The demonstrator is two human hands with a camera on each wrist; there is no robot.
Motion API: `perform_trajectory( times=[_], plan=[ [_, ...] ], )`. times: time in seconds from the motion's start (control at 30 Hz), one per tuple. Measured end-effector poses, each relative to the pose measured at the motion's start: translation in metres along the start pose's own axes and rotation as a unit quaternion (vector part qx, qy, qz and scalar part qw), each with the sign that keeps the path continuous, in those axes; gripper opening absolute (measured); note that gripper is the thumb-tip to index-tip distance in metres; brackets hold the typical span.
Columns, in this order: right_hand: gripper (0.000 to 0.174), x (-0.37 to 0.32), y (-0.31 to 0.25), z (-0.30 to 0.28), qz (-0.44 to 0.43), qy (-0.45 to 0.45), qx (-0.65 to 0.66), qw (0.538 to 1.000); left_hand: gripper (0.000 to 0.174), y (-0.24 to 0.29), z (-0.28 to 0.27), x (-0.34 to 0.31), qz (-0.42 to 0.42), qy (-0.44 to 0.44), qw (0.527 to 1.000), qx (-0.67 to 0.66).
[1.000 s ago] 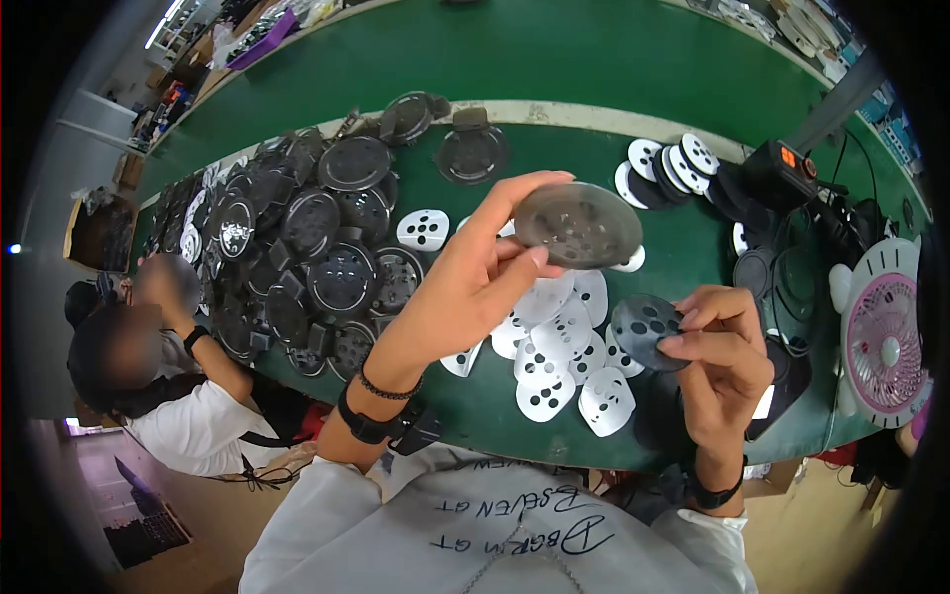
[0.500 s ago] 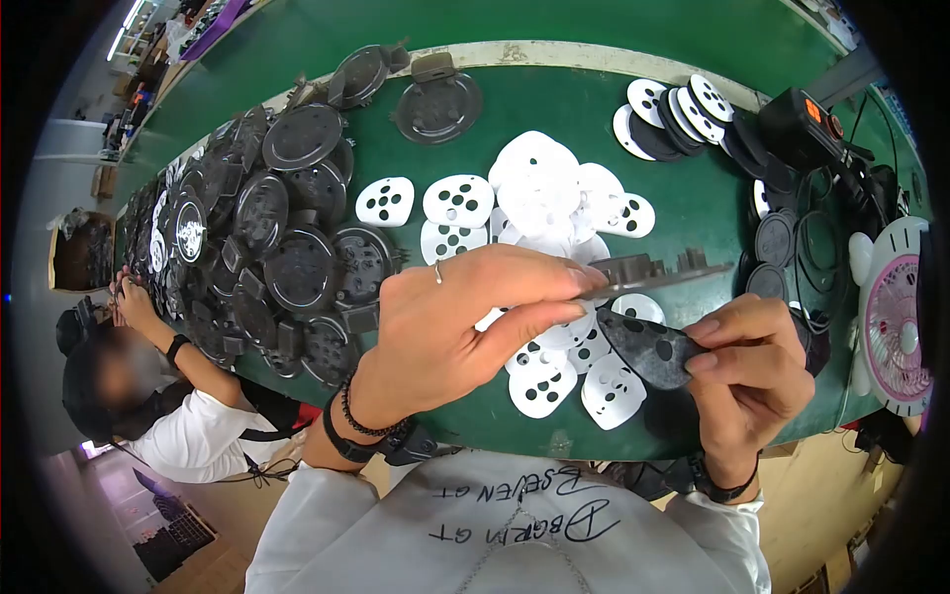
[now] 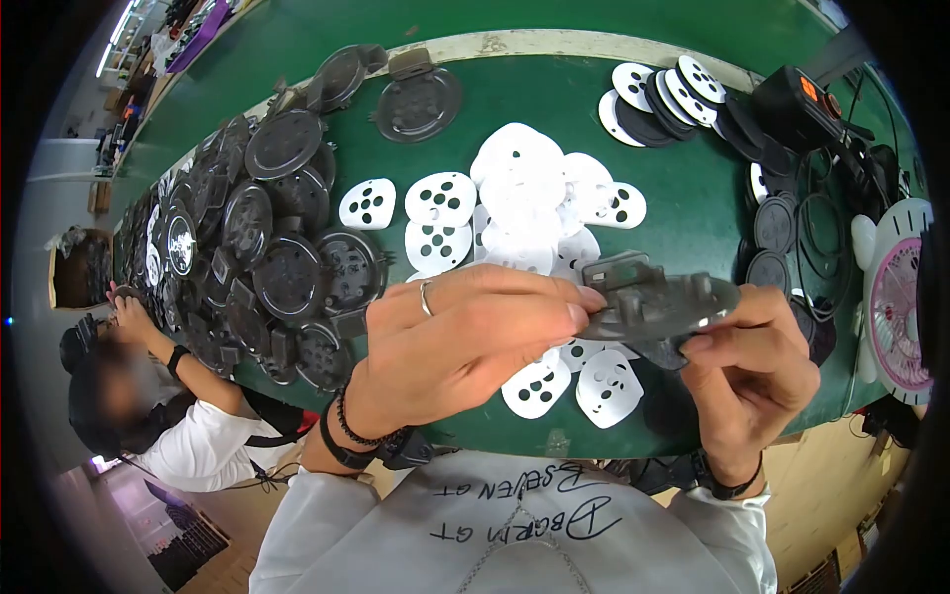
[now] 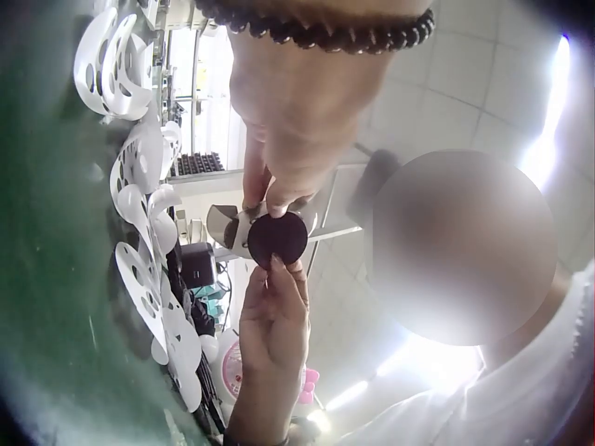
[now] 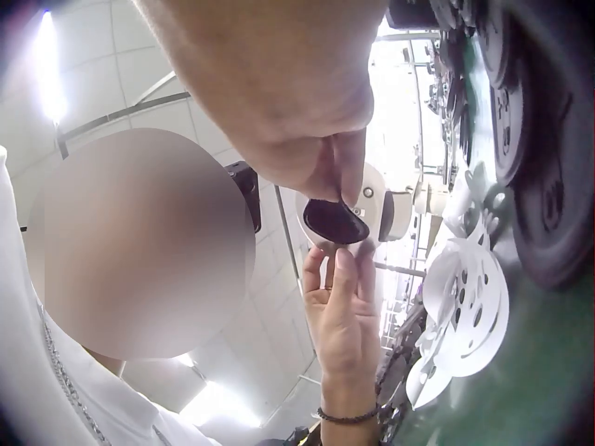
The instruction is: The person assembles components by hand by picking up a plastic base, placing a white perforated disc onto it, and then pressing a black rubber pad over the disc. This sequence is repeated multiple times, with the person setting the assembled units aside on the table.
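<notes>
My left hand [image 3: 475, 337] pinches the edge of a translucent grey disc part [image 3: 658, 307] with a raised bracket and small posts, held nearly flat above the table. Beneath its right side, my right hand [image 3: 752, 381] pinches a thin dark disc [image 3: 661, 353], mostly hidden by the grey part in the head view. From the left wrist, the dark disc [image 4: 278, 241] overlaps the grey part, with my right hand [image 4: 274, 321] at its lower edge. In the right wrist view the dark disc [image 5: 336, 222] lies against the grey part's face, fingertips of my left hand [image 5: 346, 321] just below.
White perforated pieces [image 3: 534, 386] lie scattered under my hands. Many grey disc parts [image 3: 287, 277] are heaped at the left. Black and white discs [image 3: 683, 94] sit at the back right, near a black device [image 3: 797, 107] and a fan [image 3: 899, 307]. Another person [image 3: 188, 416] works at the left.
The grey part has turned from facing up, through edge-on, to nearly flat, and moved right over the dark disc. My two hands have come closer together. The camera view has shifted.
</notes>
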State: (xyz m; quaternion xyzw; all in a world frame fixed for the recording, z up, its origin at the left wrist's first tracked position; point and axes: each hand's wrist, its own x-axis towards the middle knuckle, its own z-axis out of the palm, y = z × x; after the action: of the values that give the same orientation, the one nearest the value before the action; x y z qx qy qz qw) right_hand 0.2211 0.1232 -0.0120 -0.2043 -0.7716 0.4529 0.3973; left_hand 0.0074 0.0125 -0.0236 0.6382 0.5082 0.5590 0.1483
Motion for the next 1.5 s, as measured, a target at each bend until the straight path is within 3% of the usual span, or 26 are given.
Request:
perform_trajectory(
  times=[0.2, 0.27, 0.33, 0.4, 0.53, 0.63, 0.73, 0.8, 0.83, 0.93, 1.0, 1.07, 1.13, 1.17, 1.23, 1.27, 1.3, 1.4, 1.43, 1.47, 1.5],
  plan=[
    [0.024, -0.002, 0.001, 0.009, -0.011, 0.039, -0.025, 0.999, 0.033, 0.007, 0.000, -0.004, -0.051, -0.012, 0.998, 0.036],
    [0.025, -0.004, -0.006, 0.009, 0.086, 0.063, -0.023, 0.994, 0.032, 0.010, 0.004, -0.006, -0.120, 0.007, 0.993, -0.020],
    [0.029, -0.004, 0.000, 0.008, 0.047, 0.051, -0.017, 0.997, 0.033, 0.009, 0.008, -0.009, -0.146, 0.018, 0.988, -0.055],
    [0.033, -0.004, -0.002, 0.012, 0.109, 0.101, 0.042, 0.988, 0.034, 0.009, 0.010, -0.011, -0.172, 0.031, 0.981, -0.089],
    [0.036, -0.006, -0.001, 0.012, 0.148, 0.139, 0.063, 0.977, 0.035, 0.009, 0.012, -0.012, -0.173, 0.013, 0.981, -0.092],
    [0.036, 0.001, 0.007, 0.005, 0.099, 0.093, -0.048, 0.990, 0.033, 0.010, 0.013, -0.012, -0.192, 0.012, 0.975, -0.110],
    [0.041, 0.008, 0.006, 0.005, 0.157, 0.089, -0.097, 0.979, 0.031, 0.009, 0.018, -0.011, -0.247, 0.048, 0.952, -0.173],
    [0.042, 0.008, 0.006, 0.012, 0.184, 0.076, 0.067, 0.978, 0.030, 0.010, 0.019, -0.009, -0.275, 0.074, 0.936, -0.208],
    [0.038, 0.005, 0.007, 0.010, 0.193, 0.039, 0.080, 0.977, 0.029, 0.012, 0.018, -0.007, -0.316, 0.070, 0.920, -0.219],
    [0.031, 0.010, 0.005, 0.007, 0.232, 0.080, 0.082, 0.966, 0.026, 0.006, 0.021, 0.002, -0.373, 0.107, 0.883, -0.263],
    [0.024, 0.018, 0.020, -0.009, 0.160, 0.152, 0.006, 0.975, 0.027, -0.007, 0.015, 0.024, -0.366, 0.131, 0.894, -0.222],
    [0.026, 0.028, 0.024, -0.034, 0.153, 0.191, -0.162, 0.956, 0.031, -0.029, 0.006, 0.055, -0.322, 0.173, 0.898, -0.244],
    [0.034, 0.023, 0.045, -0.061, 0.120, 0.166, -0.388, 0.899, 0.041, -0.061, -0.001, 0.094, -0.282, 0.205, 0.896, -0.273],
    [0.043, 0.018, 0.051, -0.069, 0.134, 0.149, -0.410, 0.890, 0.041, -0.073, -0.003, 0.099, -0.274, 0.208, 0.898, -0.274],
    [0.044, 0.014, 0.049, -0.068, 0.153, 0.113, -0.451, 0.872, 0.046, -0.085, -0.006, 0.105, -0.309, 0.232, 0.878, -0.281],
    [0.046, 0.013, 0.049, -0.066, 0.177, 0.075, -0.488, 0.851, 0.045, -0.081, 0.000, 0.094, -0.293, 0.229, 0.895, -0.247],
    [0.042, 0.012, 0.052, -0.064, 0.126, 0.086, -0.513, 0.844, 0.043, -0.074, 0.004, 0.081, -0.292, 0.214, 0.902, -0.237],
    [0.037, 0.016, 0.057, -0.060, 0.170, 0.092, -0.468, 0.862, 0.040, -0.051, 0.010, 0.047, -0.282, 0.172, 0.924, -0.191],
    [0.027, 0.017, 0.056, -0.061, 0.099, 0.143, -0.436, 0.883, 0.039, -0.045, 0.009, 0.037, -0.253, 0.147, 0.940, -0.175],
    [0.027, 0.020, 0.051, -0.058, 0.091, 0.143, -0.437, 0.883, 0.041, -0.040, 0.009, 0.030, -0.229, 0.102, 0.951, -0.183],
    [0.024, 0.023, 0.044, -0.051, 0.107, 0.170, -0.222, 0.954, 0.043, -0.035, 0.008, 0.023, -0.205, 0.056, 0.959, -0.190]
  ],
)
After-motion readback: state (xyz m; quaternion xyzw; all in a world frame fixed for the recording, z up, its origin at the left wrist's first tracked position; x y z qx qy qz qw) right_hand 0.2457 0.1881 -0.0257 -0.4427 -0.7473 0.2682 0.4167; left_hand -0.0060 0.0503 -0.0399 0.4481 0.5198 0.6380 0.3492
